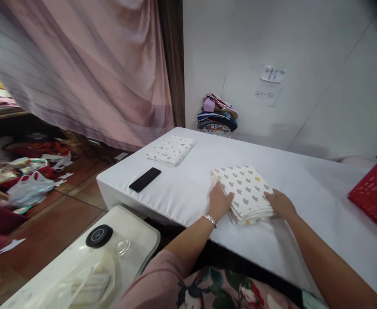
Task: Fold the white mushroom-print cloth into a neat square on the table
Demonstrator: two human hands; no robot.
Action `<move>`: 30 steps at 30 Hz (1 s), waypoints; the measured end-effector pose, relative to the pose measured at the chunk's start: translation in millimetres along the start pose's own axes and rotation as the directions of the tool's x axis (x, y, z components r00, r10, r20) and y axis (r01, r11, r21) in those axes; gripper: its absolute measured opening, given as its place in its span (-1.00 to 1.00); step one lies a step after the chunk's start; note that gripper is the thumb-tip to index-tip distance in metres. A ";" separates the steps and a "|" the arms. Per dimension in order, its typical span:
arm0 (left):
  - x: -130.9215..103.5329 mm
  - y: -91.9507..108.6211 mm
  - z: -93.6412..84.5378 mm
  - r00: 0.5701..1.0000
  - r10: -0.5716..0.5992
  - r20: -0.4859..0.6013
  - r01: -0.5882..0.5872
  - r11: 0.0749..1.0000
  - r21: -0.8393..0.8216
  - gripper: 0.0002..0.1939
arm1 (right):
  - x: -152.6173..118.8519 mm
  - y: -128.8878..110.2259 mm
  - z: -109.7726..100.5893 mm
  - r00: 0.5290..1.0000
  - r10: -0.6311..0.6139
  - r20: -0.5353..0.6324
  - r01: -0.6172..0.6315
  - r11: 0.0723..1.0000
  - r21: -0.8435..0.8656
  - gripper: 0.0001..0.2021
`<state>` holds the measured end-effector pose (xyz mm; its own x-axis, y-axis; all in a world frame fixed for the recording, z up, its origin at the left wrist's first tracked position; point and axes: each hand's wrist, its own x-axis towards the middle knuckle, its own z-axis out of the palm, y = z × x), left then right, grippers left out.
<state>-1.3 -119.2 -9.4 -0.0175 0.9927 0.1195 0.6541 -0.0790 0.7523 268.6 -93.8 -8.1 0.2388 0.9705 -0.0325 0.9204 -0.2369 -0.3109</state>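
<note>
A folded white cloth with grey and yellow prints (244, 191) lies on the white-covered table (188, 193) in front of me. My left hand (220, 201) grips its left edge, thumb on top and the other fingers mostly hidden. At the right edge, my right hand (280, 204) holds the same cloth, thumb on top, with its other fingers largely out of sight underneath. Farther back to the left rests another folded white cloth with small dark prints (171, 150). Nearer than that one is a black phone (145, 179), lying flat.
A red plastic basket (375, 193) stands at the table's right side. Behind the far edge rises a stack of folded fabrics (217, 116) against the wall. A cream side table (137, 223) at lower left bears a round black object (99, 236). A pink curtain (127, 73) hangs at left.
</note>
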 end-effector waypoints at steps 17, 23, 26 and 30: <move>14.1 0.2 -14.4 0.977 -0.133 0.164 0.174 0.948 -0.267 -0.31 | -79.1 -5.1 -8.5 0.977 -0.160 -0.142 0.158 0.987 -0.025 -0.33; -19.3 -5.8 -22.4 0.978 -0.162 0.128 0.192 0.941 -0.279 -0.46 | -63.9 -70.3 -2.4 0.859 -0.495 -0.126 0.500 0.866 0.001 -0.40; -24.2 -11.9 -18.9 0.983 -0.173 0.068 0.185 0.932 -0.312 -0.59 | -62.7 -92.5 11.9 0.840 -0.537 0.077 0.542 0.838 -0.062 -0.44; -27.2 -18.4 -12.2 0.994 -0.099 -0.034 0.083 0.941 -0.327 -0.77 | -62.6 -95.2 19.7 0.838 -0.513 0.188 0.528 0.848 -0.040 -0.46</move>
<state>-22.2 -145.8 -18.6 -0.1083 0.9919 0.0661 0.3670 -0.0220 0.9300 160.0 -131.2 4.8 -0.3299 0.9429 -0.0465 0.9194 0.3097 -0.2425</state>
